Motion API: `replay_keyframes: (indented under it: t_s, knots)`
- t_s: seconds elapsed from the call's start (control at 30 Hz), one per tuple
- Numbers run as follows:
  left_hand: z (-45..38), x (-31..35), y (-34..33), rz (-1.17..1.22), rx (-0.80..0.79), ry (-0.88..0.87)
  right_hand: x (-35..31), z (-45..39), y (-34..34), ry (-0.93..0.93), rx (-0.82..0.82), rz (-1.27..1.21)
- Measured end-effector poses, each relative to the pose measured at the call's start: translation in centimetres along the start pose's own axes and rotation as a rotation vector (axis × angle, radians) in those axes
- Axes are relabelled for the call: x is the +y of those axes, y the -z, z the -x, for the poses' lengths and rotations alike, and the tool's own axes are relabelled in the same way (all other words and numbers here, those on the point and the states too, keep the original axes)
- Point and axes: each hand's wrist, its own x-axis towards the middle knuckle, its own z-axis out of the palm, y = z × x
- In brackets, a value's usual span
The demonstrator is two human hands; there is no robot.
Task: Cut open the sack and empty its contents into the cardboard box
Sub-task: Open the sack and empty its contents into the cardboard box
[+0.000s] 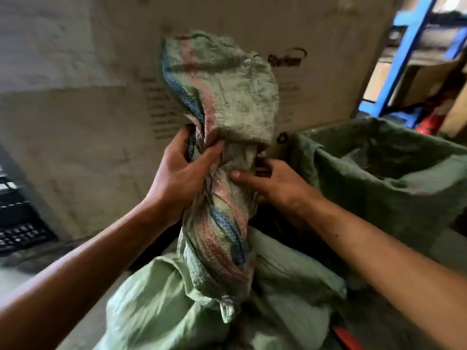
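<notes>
A pale green woven sack [177,299] with blue and pink stripes fills the lower middle. Its neck [222,223] is twisted tight and stands upright, and the loose top flops over above my hands. My left hand [182,175] is wrapped around the twisted neck from the left. My right hand [273,183] presses on the neck from the right, thumb on the cloth, with something small and dark half hidden under its fingers. A tall cardboard box [328,59] with dark print rises straight behind the sack.
A second box lined with dark green sacking [379,178] stands open at the right. Blue metal shelving [409,54] with boxes is at the back right. Black keyboards [17,223] are stacked at the left edge. Something red [346,337] pokes out at the bottom right.
</notes>
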Motion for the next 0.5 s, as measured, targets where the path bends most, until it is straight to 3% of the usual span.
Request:
replay_keyframes:
  t_s: [0.23,0.5]
  knots:
    - [-1.0,4.9,8.2,-0.045,0.005,-0.036,-7.9,-4.8,-4.4,0.394,0.095,-0.028]
    - [-2.2,8.1,9.9,0.000,0.003,-0.059,-10.2,-5.3,-4.3,0.539,0.183,0.089]
